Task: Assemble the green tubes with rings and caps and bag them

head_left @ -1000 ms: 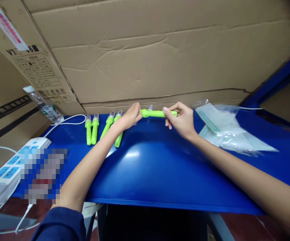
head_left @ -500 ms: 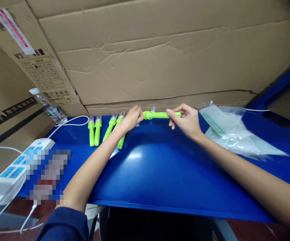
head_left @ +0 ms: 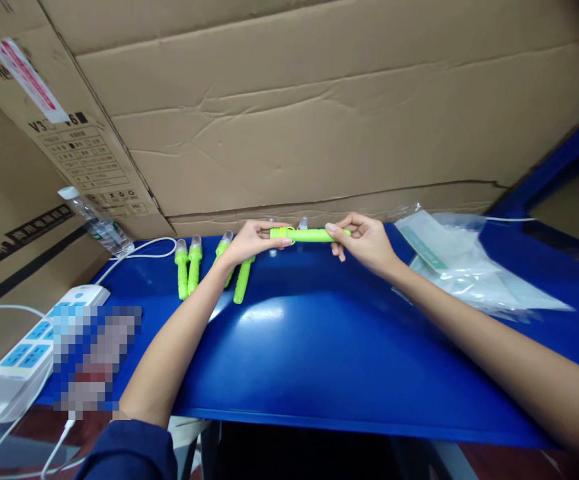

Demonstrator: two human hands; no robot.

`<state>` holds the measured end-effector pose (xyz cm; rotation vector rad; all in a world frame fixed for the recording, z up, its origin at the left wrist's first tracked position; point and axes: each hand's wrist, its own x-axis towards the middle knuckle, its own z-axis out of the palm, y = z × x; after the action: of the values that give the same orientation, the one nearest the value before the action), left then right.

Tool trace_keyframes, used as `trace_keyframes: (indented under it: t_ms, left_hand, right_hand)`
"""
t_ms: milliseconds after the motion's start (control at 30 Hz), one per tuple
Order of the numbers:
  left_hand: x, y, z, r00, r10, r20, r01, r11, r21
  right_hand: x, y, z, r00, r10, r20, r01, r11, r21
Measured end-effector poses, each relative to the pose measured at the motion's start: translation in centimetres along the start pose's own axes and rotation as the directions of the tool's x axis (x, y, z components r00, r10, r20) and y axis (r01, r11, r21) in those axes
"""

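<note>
Shifted slightly left, green stick (head_left: 307, 235) lies level at frame centre, left hand (head_left: 249, 241) and right hand (head_left: 367, 241) pinching its ends between closed fingers.

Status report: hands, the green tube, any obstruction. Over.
Left hand and right hand pinch green tube by its ends, level over blue table. Spare tubes beside left wrist; plastic bags at right.

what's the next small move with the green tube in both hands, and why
Probably lay the green tube beside the row of green tubes on the blue table: left hand and right hand pinch its ends, level above the surface, the row close by.
</note>
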<state>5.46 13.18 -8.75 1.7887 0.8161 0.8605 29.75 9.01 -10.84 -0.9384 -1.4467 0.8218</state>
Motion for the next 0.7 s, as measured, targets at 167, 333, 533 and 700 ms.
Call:
trace_keyframes:
  t_ms: [167,333,533,700]
  left_hand:
    - [-0.2,0.1,-0.1,0.999,0.01,-0.046,-0.01,1.0,0.008]
    - [-0.6,0.9,-0.6,1.0,0.022,-0.001,-0.021,0.996,0.086]
    - [-1.2,2.3,-0.9,0.981,0.004,0.191,-0.035,0.987,0.159]
    - [-0.9,1.3,-1.0,0.982,0.079,0.17,-0.143,0.903,0.405]
  right_hand:
    - [0.3,-0.4,-0.2,0.998,0.041,0.042,-0.041,0.999,0.0]
    - [0.2,-1.4,-0.3,0.989,0.091,0.116,-0.092,0.996,0.008]
    - [0.3,-1.0,-0.8,0.977,0.145,0.157,-0.152,0.988,0.029]
    - [0.0,-1.4,-0.6,0.983,0.122,0.138,-0.123,0.992,-0.004]
